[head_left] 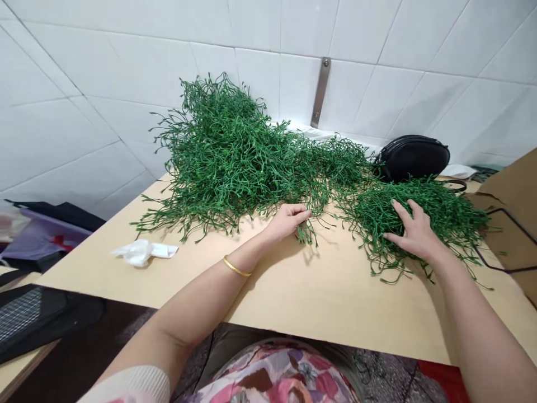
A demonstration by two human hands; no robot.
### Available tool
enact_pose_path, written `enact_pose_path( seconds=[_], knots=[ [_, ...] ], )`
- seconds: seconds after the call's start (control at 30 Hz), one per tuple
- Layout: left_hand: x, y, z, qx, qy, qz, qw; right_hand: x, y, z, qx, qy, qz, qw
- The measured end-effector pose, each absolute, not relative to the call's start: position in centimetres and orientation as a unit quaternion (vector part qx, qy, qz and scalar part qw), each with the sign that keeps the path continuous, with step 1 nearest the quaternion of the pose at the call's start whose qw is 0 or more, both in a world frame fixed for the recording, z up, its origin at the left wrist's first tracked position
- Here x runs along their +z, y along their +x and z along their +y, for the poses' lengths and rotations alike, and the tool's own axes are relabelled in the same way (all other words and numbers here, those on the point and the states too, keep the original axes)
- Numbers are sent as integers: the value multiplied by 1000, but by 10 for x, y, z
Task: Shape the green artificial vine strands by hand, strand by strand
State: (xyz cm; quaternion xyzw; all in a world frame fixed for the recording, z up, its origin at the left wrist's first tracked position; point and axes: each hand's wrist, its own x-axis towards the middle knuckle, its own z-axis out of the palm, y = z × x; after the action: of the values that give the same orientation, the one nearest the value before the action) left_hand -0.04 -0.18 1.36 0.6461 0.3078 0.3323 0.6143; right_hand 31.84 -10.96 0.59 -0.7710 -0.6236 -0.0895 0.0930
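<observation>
Several sprigs [307, 234] poke from the left hand [287, 220]; right hand [414, 231] touches a heap [457, 212].

Free near tabletop [348, 296], green sprigs [243, 157] behind

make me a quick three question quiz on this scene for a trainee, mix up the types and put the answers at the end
1. Which hand pinches a small bunch of green stems?
2. True or false: the right hand has its fingers spread on the right pile.
3. Fill the gap: a black ____ sits just behind the right pile.

Key
1. The left hand.
2. True.
3. Bag.
</observation>
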Motion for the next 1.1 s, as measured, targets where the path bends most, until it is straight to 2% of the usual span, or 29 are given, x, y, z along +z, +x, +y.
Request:
enact_pose_path(
  seconds=[0.3, 0.4, 0.47, 0.53, 0.63, 0.7, 0.87, 1.1],
  knots=[
    [24, -2, -6, 336, 636, 292, 631, 45, 286, -119, -47, -848, -528, 11],
    [27, -3, -8, 347, 637, 272, 633, 68, 263, -127, -94, -850, -518, 8],
    [27, -3, -9, 345, 633, 257, 644, 82, 242, -132, -160, -814, -556, 57],
    [28, -4, -10, 341, 628, 247, 655, 90, 217, -133, -167, -751, -624, 136],
    [30, -3, -11, 336, 635, 237, 654, 88, 180, -127, -46, -651, -714, 255],
    [30, -3, -13, 336, 647, 232, 644, 79, 162, -118, -12, -611, -730, 305],
    [23, -2, -12, 334, 644, 231, 648, 45, 147, -86, -44, -600, -737, 308],
    [10, 27, -7, 340, 621, 228, 668, 21, 168, -80, 70, -648, -673, 349]
  ],
)
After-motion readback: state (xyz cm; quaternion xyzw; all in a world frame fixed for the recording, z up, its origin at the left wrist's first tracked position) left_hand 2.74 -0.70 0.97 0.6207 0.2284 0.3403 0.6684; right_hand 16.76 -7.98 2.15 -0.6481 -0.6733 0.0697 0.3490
